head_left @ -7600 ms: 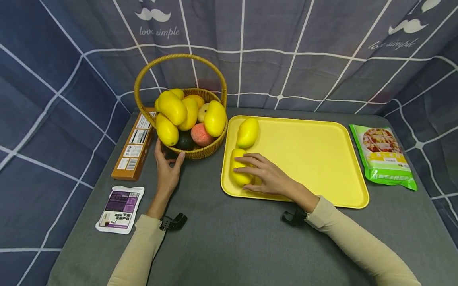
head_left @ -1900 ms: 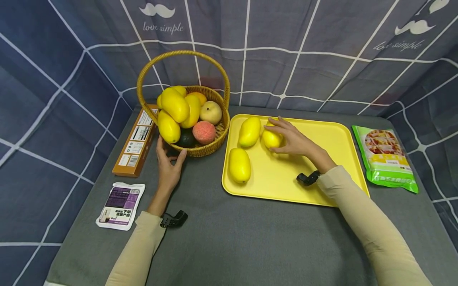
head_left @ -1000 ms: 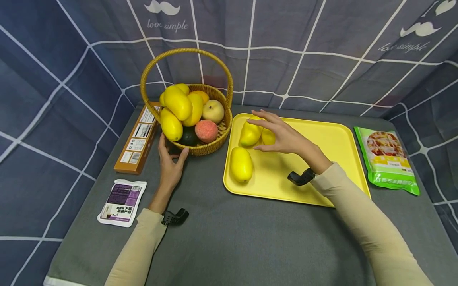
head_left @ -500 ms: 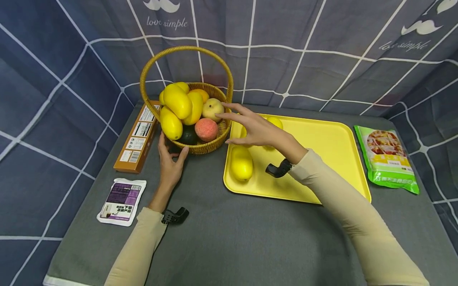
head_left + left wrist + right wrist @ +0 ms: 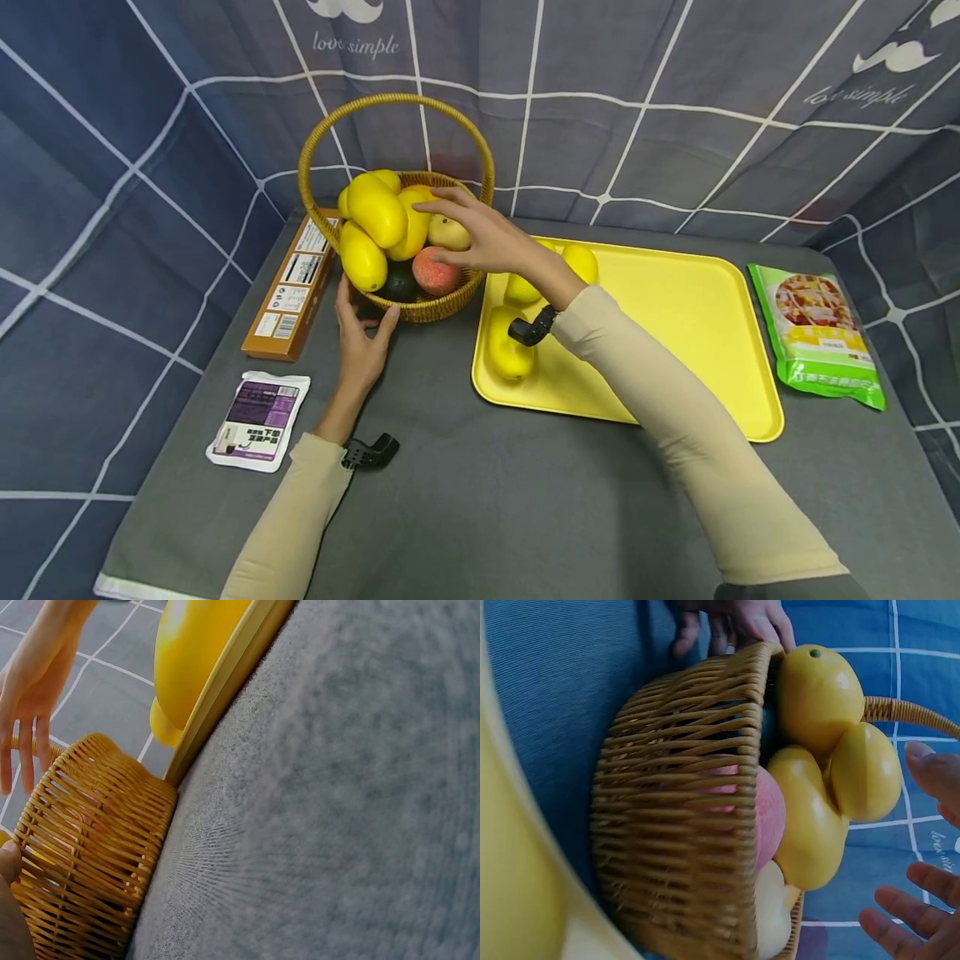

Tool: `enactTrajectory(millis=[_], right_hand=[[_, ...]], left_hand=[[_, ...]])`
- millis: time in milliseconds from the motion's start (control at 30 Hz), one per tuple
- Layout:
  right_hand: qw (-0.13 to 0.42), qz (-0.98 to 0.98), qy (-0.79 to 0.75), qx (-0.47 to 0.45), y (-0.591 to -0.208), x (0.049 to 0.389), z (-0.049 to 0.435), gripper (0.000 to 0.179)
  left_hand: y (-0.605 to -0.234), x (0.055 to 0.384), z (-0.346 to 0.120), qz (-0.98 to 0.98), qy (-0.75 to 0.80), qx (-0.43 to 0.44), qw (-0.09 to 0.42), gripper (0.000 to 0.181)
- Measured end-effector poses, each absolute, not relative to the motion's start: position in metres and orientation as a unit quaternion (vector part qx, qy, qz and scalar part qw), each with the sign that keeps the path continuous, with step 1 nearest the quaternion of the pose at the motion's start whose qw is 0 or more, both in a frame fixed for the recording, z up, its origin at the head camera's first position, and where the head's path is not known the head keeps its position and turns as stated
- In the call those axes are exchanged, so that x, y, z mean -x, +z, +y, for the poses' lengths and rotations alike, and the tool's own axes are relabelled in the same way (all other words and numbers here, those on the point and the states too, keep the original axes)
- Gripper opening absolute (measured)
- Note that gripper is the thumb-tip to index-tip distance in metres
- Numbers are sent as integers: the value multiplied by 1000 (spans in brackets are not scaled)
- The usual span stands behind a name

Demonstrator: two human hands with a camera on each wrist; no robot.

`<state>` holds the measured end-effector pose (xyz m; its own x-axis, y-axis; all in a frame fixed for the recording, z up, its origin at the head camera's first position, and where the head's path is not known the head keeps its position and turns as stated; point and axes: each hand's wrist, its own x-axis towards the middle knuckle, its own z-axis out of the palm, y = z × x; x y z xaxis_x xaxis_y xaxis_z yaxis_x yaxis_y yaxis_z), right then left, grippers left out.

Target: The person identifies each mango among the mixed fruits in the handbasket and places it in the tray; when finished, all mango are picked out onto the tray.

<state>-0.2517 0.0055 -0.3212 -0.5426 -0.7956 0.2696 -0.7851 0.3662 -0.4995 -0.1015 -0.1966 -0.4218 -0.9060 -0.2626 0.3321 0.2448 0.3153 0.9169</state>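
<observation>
A wicker basket [image 5: 431,310] holds several yellow mangoes [image 5: 377,210], a pinkish-red peach [image 5: 437,272], a pale round fruit [image 5: 448,233] and a dark green fruit [image 5: 400,283]. At its front left, my left hand [image 5: 362,352] rests against the outside, thumb and fingers spread. My right hand [image 5: 487,237] hovers over the basket's right side, fingers extended and nothing in them; in the right wrist view its fingers [image 5: 922,911] are apart from the mangoes. On the yellow tray [image 5: 660,333] lie three mangoes, the front one [image 5: 510,350] partly hidden by the wrist camera.
An orange-brown box [image 5: 288,292] lies left of the basket, with a white-and-purple pouch [image 5: 258,421] in front of it. A green food packet [image 5: 821,333] lies right of the tray. The basket's tall handle [image 5: 397,98] arches above the fruit. Behind hangs a checked curtain [image 5: 570,133].
My right hand has placed a mango from the basket on the tray, which now bears three, let it go and moved left over the basket. My left hand stays at the basket.
</observation>
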Motion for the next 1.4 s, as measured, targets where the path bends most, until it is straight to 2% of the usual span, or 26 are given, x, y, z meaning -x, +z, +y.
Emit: enactTrajectory(millis=[300,633,767,1033,1400], right_hand=[[11,829,-297,474,-314,273,-36,71],[72,845,-277,453,-309,278,-55,75],[81,848,-268,450,-310,280,-64,78],[77,854,-231,460,-312,280,-71,80],[49,850,-254,458,-317,278,-70,81]], left_hand=[[-418,103,-198,-780,-587,-4,215,81],[-417,105,-197,-783,-585,-4,211,81],[-417,104,-198,-783,-584,-5,214,82],[-417,104,-197,-784,-584,-5,213,81],[-421,103,-198,-789,-578,-13,208,82]])
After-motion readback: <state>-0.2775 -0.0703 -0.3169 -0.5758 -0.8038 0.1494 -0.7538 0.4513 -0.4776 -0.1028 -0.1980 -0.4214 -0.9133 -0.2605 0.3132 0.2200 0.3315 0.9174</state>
